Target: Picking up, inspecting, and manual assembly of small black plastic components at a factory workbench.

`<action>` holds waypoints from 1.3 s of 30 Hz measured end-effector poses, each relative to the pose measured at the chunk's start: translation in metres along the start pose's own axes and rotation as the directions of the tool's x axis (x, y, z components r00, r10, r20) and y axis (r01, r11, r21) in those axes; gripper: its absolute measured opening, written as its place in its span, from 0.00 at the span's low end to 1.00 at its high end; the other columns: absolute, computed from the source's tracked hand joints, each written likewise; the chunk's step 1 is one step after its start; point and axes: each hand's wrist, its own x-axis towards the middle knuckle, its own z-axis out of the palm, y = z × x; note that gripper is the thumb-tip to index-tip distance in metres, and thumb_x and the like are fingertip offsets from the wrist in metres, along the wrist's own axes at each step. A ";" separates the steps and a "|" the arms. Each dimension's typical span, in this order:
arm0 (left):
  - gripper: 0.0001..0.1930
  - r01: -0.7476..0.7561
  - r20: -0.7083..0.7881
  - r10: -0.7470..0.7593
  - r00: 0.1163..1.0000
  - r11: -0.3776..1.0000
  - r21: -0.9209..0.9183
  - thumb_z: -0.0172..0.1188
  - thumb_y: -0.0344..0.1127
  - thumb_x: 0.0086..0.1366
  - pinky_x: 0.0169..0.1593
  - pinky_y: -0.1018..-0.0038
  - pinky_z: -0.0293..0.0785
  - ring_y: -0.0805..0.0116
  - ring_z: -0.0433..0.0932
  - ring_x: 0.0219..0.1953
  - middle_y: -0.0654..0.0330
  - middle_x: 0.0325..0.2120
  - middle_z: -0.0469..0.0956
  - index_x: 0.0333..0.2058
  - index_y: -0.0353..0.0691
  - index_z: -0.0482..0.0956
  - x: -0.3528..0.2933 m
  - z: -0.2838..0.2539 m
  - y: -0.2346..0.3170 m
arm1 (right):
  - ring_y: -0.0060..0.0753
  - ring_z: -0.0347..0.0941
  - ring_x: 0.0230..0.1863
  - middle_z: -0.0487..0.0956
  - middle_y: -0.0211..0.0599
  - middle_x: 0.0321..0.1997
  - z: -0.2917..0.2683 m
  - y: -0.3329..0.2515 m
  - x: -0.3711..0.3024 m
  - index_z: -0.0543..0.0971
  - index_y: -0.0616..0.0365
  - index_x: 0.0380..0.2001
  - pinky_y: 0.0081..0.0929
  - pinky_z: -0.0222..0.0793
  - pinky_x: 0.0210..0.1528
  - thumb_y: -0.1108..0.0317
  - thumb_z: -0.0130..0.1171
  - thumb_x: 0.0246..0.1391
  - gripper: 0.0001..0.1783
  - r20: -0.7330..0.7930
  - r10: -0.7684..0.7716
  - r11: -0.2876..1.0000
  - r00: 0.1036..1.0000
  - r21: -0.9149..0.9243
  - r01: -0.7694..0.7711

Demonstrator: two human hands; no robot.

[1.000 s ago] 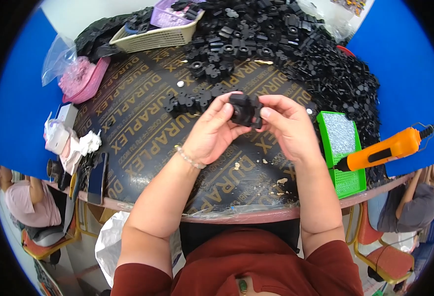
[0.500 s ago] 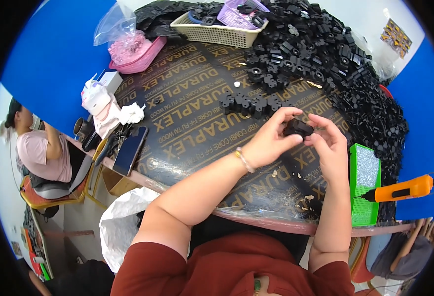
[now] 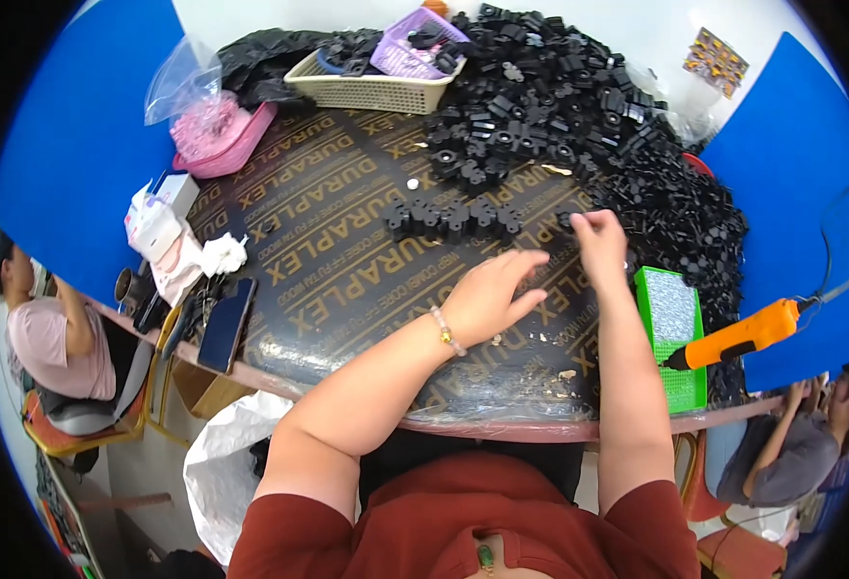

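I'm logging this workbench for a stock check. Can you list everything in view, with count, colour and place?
black plastic parts: large heap, black, far right of table
row of parts: short line, black, table middle
basket: one, cream, far edge
pink tray: one, far left
phone: one, dark, left edge
green tray: one, right near edge
electric screwdriver: one, orange, beside green tray
table: one, dark brown
left hand: open, over table
right hand: fingers at heap's edge
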 end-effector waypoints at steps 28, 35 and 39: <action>0.28 -0.143 -0.328 -0.478 0.815 0.383 -0.913 0.54 0.33 0.71 0.48 0.68 0.76 0.63 0.78 0.45 0.54 0.48 0.74 0.65 0.39 0.56 0.015 -0.035 -0.027 | 0.24 0.78 0.43 0.83 0.35 0.43 0.035 -0.137 0.044 0.82 0.61 0.46 0.26 0.72 0.52 0.67 0.69 0.49 0.20 0.829 -0.348 0.890 0.438 0.439 -0.124; 0.13 0.171 0.002 -0.440 0.898 0.343 -0.924 0.57 0.42 0.70 0.44 0.72 0.73 0.68 0.79 0.41 0.59 0.39 0.81 0.46 0.40 0.75 0.019 -0.015 -0.023 | 0.58 0.61 0.66 0.72 0.40 0.62 0.010 0.019 0.098 0.79 0.55 0.51 0.54 0.61 0.63 0.67 0.47 0.60 0.19 0.122 0.045 0.669 0.992 -0.741 0.060; 0.10 0.241 0.064 -0.445 0.893 0.355 -0.903 0.59 0.39 0.68 0.46 0.73 0.73 0.69 0.79 0.42 0.59 0.40 0.81 0.43 0.41 0.75 0.013 -0.015 -0.032 | 0.51 0.67 0.60 0.80 0.41 0.49 0.018 0.027 0.059 0.82 0.56 0.43 0.54 0.59 0.64 0.68 0.52 0.56 0.14 0.224 -0.065 0.586 0.972 -0.780 0.219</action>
